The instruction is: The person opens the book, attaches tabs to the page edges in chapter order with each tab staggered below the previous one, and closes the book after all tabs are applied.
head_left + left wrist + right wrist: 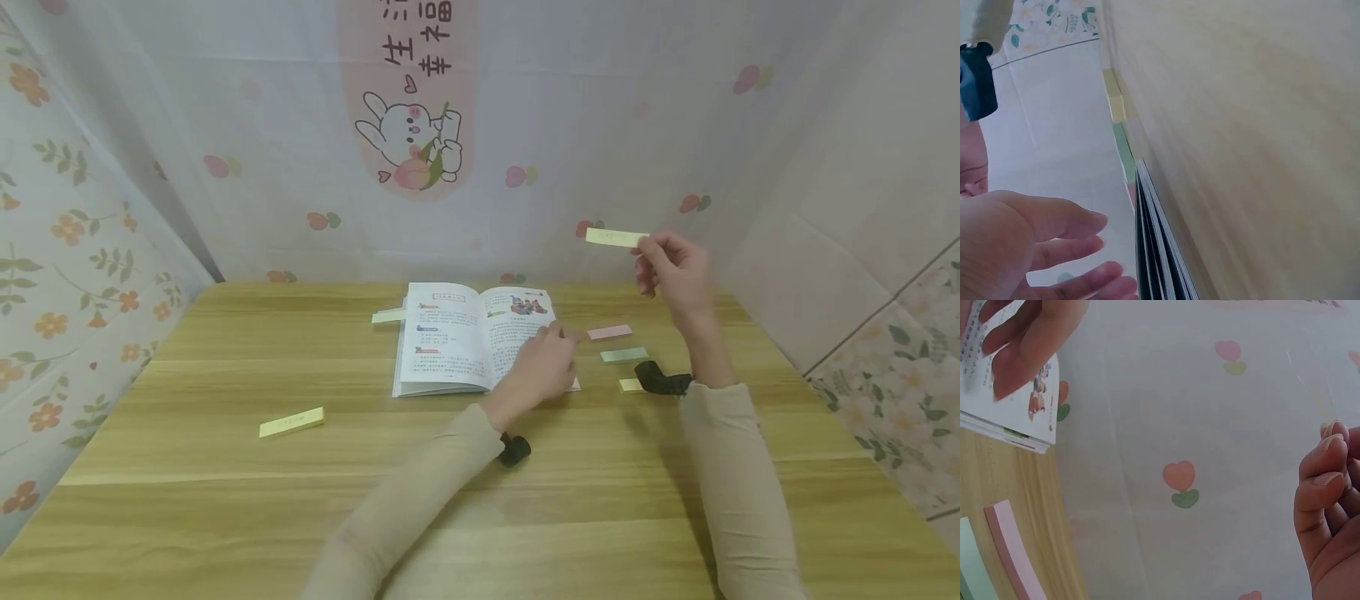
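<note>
An open book with printed text and small pictures lies toward the back of the table. Over its right page is my left hand, fingers loosely bent and thumb apart from them in the left wrist view; whether the fingertips touch the paper I cannot tell. Raised to the right, my right hand pinches one end of a pale yellow sticky note strip between thumb and fingers. The strip bears faint handwriting and points left. In the right wrist view it is seen nearly edge-on. Another pale strip sticks out from the book's left edge.
Right of the book lie a pink sticky note pad, a green pad and a yellow pad, partly hidden by the right wrist camera. A yellow pad with writing lies at the left. Patterned curtains stand behind the table.
</note>
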The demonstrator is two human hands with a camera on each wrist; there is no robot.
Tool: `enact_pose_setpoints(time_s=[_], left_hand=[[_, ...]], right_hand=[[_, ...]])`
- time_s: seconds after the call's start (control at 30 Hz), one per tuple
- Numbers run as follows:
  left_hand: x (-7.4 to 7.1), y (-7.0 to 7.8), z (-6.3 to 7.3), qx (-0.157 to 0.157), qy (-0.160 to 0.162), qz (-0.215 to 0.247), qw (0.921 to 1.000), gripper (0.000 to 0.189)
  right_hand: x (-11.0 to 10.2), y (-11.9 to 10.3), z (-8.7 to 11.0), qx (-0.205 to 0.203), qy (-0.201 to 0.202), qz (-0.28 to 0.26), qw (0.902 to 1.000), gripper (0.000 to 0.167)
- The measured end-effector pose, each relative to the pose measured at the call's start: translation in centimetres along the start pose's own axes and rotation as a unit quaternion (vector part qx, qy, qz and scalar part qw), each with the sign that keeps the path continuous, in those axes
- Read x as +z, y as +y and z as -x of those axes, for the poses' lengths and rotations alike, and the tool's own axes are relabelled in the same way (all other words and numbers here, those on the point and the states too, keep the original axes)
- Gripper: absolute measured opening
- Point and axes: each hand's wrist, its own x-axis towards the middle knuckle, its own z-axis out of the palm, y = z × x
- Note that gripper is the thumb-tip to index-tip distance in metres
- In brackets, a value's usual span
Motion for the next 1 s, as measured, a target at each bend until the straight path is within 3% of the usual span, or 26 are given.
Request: enact_pose_setpoints(time_s=[0.27, 0.4, 0.67, 1.0], left_hand=[[-0.4, -1.4, 0.6, -0.017, -0.010, -0.011, 0.9997, 0.043], [-0.6, -1.9, 0.9, -0.027, -0.017, -0.010, 0.9994, 0.042], [-0.7, -2.8, 1.2, -0.046, -0.032, -0.007, 0.9984, 0.043], [-0.9, -3.4, 1.0, -0.055, -0.042, -0.005, 0.9976, 0.048]], right_hand=[[-0.1, 1.3, 0.0, 0.043, -0.018, 0.013, 0.9988, 0.019], [-0.3, 1.9, 0.0, 0.073, -0.033, 0.059, 0.9950, 0.020], [-0.2, 3.5, 0.2, 0.128, -0.106, 0.174, 0.9706, 0.028], [0.4, 5.2, 0.4, 0.171, -0.167, 0.225, 0.9444, 0.030]])
